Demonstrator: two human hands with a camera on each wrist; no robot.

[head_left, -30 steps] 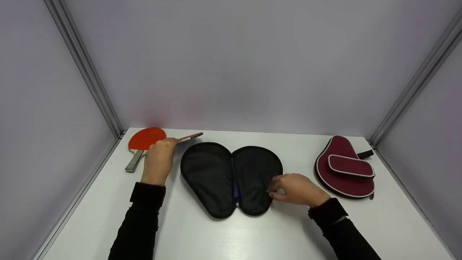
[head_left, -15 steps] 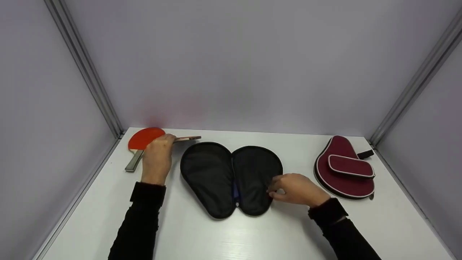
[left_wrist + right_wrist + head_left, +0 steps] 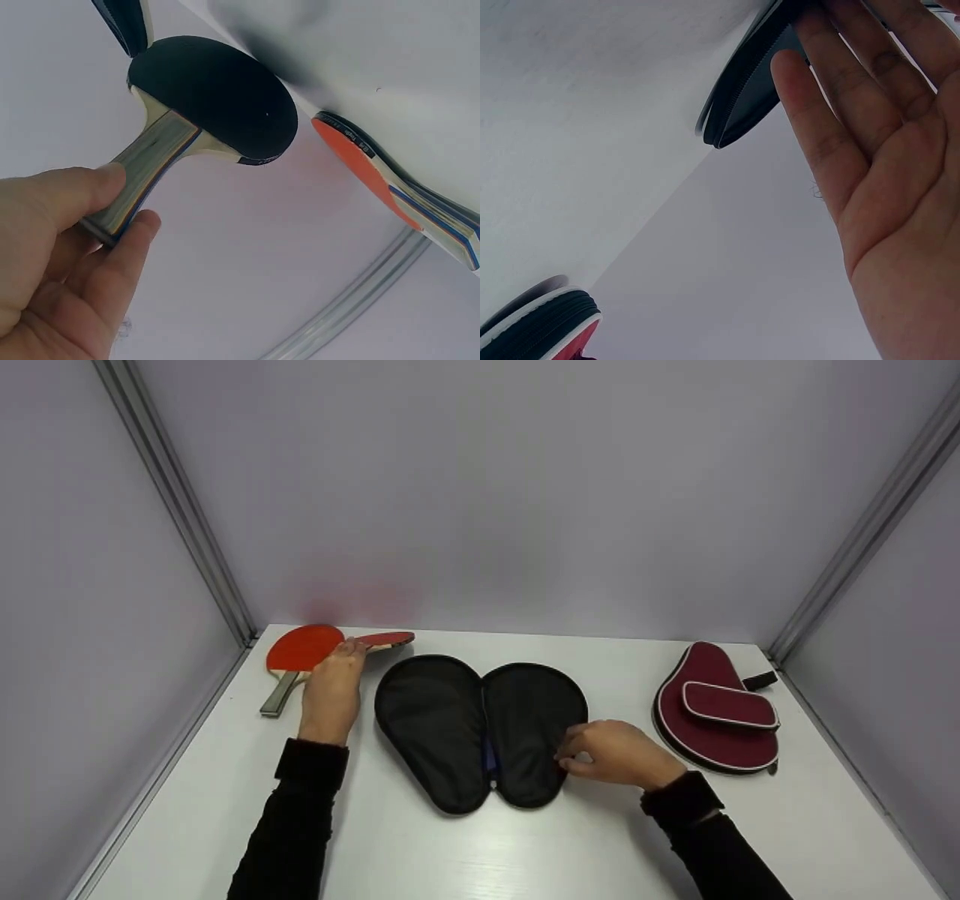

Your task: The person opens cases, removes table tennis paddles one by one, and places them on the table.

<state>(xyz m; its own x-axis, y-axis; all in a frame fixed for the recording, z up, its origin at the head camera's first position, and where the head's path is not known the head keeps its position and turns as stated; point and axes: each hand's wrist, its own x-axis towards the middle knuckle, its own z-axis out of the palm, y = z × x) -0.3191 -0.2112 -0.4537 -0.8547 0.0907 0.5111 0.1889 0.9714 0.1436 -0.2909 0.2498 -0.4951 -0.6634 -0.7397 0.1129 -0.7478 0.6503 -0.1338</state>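
In the head view, my left hand (image 3: 332,690) is raised at the left, beside an open black zip case (image 3: 431,727). It holds a table tennis paddle (image 3: 214,101) by the handle, thumb on one side and fingers on the other. The paddle's black face shows in the left wrist view, a strip of its red face in the head view. A second red paddle (image 3: 304,649) lies on the table just left of that hand. At the case's right edge is my right hand (image 3: 619,751), its fingertips touching the flap. In the right wrist view these fingers look fairly straight.
To the right lies a closed maroon paddle case (image 3: 720,735) with a small front pouch and a black strap (image 3: 760,680). Everything sits on a white table (image 3: 480,855), with grey panels (image 3: 480,495) rising at the back and both sides.
The held paddle has turned from edge-on, so part of its red face now shows. My left hand has shifted slightly. The right hand and the black case have stayed put.
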